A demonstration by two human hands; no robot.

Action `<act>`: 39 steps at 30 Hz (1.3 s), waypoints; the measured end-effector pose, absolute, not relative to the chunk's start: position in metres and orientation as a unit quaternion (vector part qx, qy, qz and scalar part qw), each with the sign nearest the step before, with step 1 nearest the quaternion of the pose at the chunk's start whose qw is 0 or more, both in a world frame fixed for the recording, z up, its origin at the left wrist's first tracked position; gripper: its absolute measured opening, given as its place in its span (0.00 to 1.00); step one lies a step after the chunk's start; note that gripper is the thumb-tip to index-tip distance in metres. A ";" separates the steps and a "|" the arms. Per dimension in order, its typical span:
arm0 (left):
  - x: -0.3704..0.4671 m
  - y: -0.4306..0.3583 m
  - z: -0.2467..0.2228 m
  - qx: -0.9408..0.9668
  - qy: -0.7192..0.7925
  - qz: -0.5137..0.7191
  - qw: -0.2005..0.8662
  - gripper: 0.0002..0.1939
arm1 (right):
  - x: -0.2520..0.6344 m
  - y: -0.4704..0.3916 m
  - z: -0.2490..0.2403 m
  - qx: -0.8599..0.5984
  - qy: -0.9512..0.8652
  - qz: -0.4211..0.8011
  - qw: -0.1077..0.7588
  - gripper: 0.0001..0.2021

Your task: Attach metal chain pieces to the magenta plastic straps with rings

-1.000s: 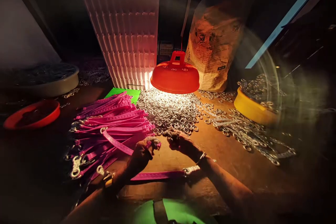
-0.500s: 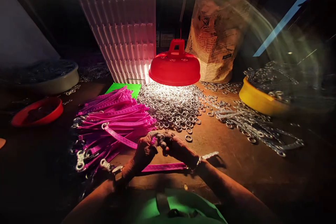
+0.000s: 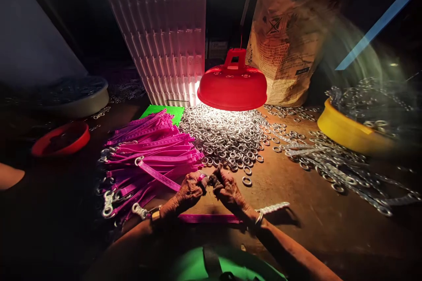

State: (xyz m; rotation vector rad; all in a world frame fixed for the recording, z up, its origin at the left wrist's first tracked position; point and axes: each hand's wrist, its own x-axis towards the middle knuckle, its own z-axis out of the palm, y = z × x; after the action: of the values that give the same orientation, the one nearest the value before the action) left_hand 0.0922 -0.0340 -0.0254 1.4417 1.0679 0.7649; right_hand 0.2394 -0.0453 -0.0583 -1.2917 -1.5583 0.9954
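Near the surface's front edge | your left hand pinched a pink strap end | your right hand closed on a metal ring, meeting it under the lamp for light.

Pink strap and small metal ring, under lamp light.
Strap flat on worktop, lengthwise left-right, metal clasp at its right end. Strap's pink tip and ring pinched between left hand and right hand, fingertips touching.

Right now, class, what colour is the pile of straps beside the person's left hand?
The straps are bright pink, seen clearly in the head view, just left of the left hand.
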 end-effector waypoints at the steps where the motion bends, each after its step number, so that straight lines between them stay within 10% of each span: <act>1: 0.090 -0.031 -0.027 0.602 0.451 0.315 0.578 0.12 | 0.239 -0.044 -0.063 -0.518 -0.654 0.334 0.439 0.04; 8: 0.072 -0.031 -0.013 0.515 0.439 0.243 0.696 0.21 | 0.234 -0.039 -0.066 -0.413 -0.760 0.225 0.448 0.04; 17: 0.086 -0.028 -0.027 0.622 0.446 0.342 0.545 0.25 | 0.263 0.003 -0.001 -0.367 -0.423 0.602 0.569 0.16; 25: 0.092 -0.021 -0.036 0.341 0.457 0.446 0.689 0.39 | 0.253 -0.025 -0.018 -0.459 -0.560 0.506 0.468 0.16; 39: 0.092 -0.020 -0.052 0.463 0.386 0.435 0.669 0.21 | 0.244 -0.015 -0.077 -0.462 -0.714 0.259 0.458 0.20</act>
State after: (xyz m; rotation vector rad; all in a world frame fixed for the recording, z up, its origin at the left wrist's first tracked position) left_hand 0.0917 -0.0201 -0.0523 1.0441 0.8698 0.9807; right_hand 0.2443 -0.0146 -0.0775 -1.1378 -1.7587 0.6372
